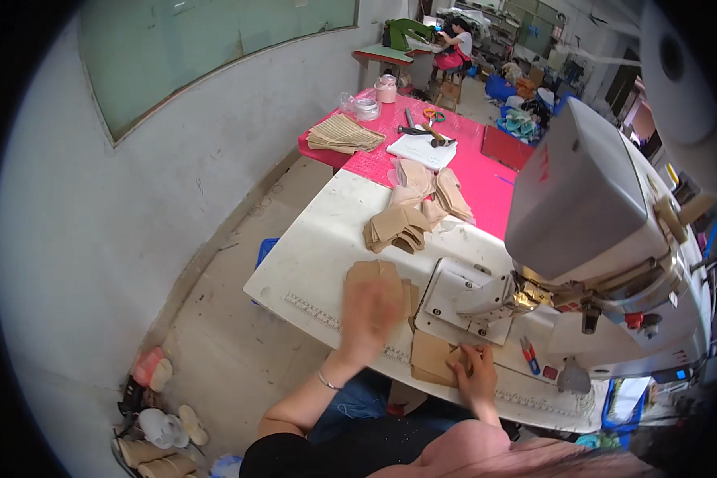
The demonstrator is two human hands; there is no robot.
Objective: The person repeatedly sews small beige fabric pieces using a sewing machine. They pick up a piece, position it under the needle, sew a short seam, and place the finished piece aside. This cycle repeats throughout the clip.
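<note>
My left hand (370, 312) is smeared by motion over a tan flat piece (372, 272) on the white sewing table, left of the machine's plate. Whether its fingers grip that piece is not plain. My right hand (476, 373), fingers bent, pinches the right edge of a small stack of tan flat pieces (432, 356) near the table's front edge. More tan pieces lie partly hidden beside my left hand. The sewing machine (577, 191) stands to the right, its needle area (526, 293) just beyond my right hand.
Stacked tan cut pieces (398, 225) lie behind the machine plate. Red-handled snips (530, 355) rest right of my right hand. On the pink-covered table (486, 187) are a striped stack (344, 133), hammers, scissors and jars. Shoe forms (163, 430) lie on the floor; another person sits far back.
</note>
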